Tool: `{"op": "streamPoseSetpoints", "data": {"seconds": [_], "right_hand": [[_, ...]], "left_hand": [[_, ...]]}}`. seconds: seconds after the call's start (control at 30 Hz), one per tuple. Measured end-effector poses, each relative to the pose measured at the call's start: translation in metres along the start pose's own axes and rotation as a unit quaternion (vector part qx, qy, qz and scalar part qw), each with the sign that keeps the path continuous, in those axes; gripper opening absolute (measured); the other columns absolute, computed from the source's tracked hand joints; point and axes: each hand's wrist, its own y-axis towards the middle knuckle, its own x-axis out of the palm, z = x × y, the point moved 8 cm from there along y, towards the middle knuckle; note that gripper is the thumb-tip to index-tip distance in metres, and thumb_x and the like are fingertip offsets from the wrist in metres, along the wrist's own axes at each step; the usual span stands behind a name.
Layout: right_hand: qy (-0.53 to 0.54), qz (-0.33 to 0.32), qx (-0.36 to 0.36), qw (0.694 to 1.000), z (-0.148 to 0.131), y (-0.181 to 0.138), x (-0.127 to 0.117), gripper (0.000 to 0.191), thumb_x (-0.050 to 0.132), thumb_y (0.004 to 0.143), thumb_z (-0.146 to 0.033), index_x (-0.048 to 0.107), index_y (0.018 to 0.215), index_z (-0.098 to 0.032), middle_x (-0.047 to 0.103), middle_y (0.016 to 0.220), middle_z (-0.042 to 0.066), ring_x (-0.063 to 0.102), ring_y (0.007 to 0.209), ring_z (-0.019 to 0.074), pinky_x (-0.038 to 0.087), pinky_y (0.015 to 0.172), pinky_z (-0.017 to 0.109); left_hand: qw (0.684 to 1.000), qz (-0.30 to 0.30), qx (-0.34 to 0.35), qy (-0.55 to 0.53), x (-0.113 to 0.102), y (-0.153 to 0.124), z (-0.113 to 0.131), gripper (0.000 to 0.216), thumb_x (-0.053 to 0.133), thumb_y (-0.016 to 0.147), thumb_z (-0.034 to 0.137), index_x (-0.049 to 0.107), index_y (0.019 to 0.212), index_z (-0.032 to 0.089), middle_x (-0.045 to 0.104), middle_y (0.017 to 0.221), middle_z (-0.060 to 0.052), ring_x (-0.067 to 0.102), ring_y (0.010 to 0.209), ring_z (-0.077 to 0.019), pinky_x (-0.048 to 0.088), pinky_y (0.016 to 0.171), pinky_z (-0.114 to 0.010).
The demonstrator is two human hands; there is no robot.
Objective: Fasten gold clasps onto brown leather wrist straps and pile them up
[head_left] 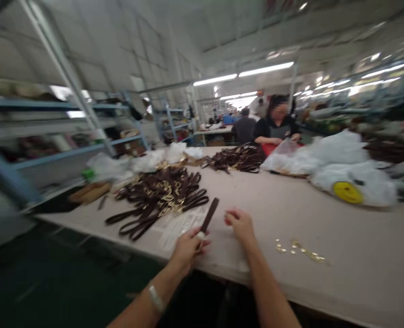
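Observation:
My left hand (188, 248) is closed around a dark brown strap (210, 215), whose free end points up and away over the table. Just right of it, my right hand (240, 224) is raised with thumb and fingers pinched together; whatever they hold is too small and blurred to name. To the left lies a big heap of brown looped straps (164, 191) with gold-coloured metal fittings. Several small gold metal pieces (307, 253) are scattered on the table to the right of my right hand.
The pale table (249, 191) spreads out before me. A second strap pile (236, 158) sits farther back. White plastic bags (345, 164) lie at the right, others (147, 159) at the back left. A person (277, 123) works across the table. Blue shelves (61, 155) stand left.

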Motion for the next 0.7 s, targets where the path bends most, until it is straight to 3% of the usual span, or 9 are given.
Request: {"op": "streamPoseSetpoints", "data": {"seconds": [0.07, 0.13, 0.3, 0.53, 0.7], "right_hand": [[0.052, -0.018, 0.043, 0.998, 0.017, -0.01, 0.006, 0.037, 0.069, 0.075, -0.049, 0.071, 0.09, -0.015, 0.069, 0.071, 0.002, 0.065, 0.065, 0.018, 0.056, 0.07, 0.036], [0.078, -0.033, 0.074, 0.994, 0.027, -0.031, 0.01, 0.042, 0.074, 0.074, -0.051, 0.071, 0.095, -0.015, 0.07, 0.073, 0.003, 0.067, 0.066, 0.0189, 0.057, 0.071, 0.037], [0.077, -0.027, 0.099, 0.992, 0.03, -0.079, 0.012, 0.031, 0.076, 0.077, -0.046, 0.073, 0.09, -0.017, 0.069, 0.07, 0.002, 0.065, 0.066, 0.0176, 0.055, 0.07, 0.034], [0.039, -0.021, 0.116, 0.992, 0.029, -0.09, 0.011, 0.022, 0.079, 0.075, -0.037, 0.077, 0.088, -0.02, 0.073, 0.081, 0.002, 0.065, 0.076, 0.0169, 0.052, 0.075, 0.029], [0.052, -0.022, 0.139, 0.989, 0.026, -0.098, 0.011, 0.023, 0.078, 0.077, -0.039, 0.074, 0.088, -0.02, 0.071, 0.072, 0.001, 0.064, 0.064, 0.0156, 0.051, 0.062, 0.026]], "left_hand": [[0.999, 0.03, -0.037, -0.023, -0.031, -0.004, -0.026, 0.026, 0.064, 0.092, 0.023, 0.063, 0.117, 0.015, 0.067, 0.115, -0.009, 0.07, 0.087, -0.0171, 0.057, 0.068, -0.027], [0.997, 0.028, -0.049, -0.051, -0.039, -0.004, -0.041, 0.025, 0.064, 0.087, 0.014, 0.067, 0.112, 0.015, 0.07, 0.114, -0.009, 0.072, 0.08, -0.0142, 0.052, 0.06, -0.02], [0.994, -0.017, -0.048, -0.093, -0.027, -0.007, -0.05, 0.029, 0.066, 0.078, 0.011, 0.073, 0.105, 0.015, 0.075, 0.107, -0.008, 0.071, 0.07, -0.013, 0.051, 0.054, -0.018], [0.995, -0.065, -0.029, -0.073, -0.026, -0.012, -0.06, 0.037, 0.063, 0.077, 0.013, 0.073, 0.112, 0.014, 0.076, 0.082, -0.005, 0.07, 0.067, -0.0139, 0.05, 0.054, -0.018], [0.994, -0.106, 0.02, 0.002, -0.022, -0.013, -0.057, 0.038, 0.059, 0.084, 0.019, 0.073, 0.119, 0.019, 0.076, 0.082, -0.003, 0.066, 0.065, -0.0142, 0.052, 0.057, -0.021]]}}
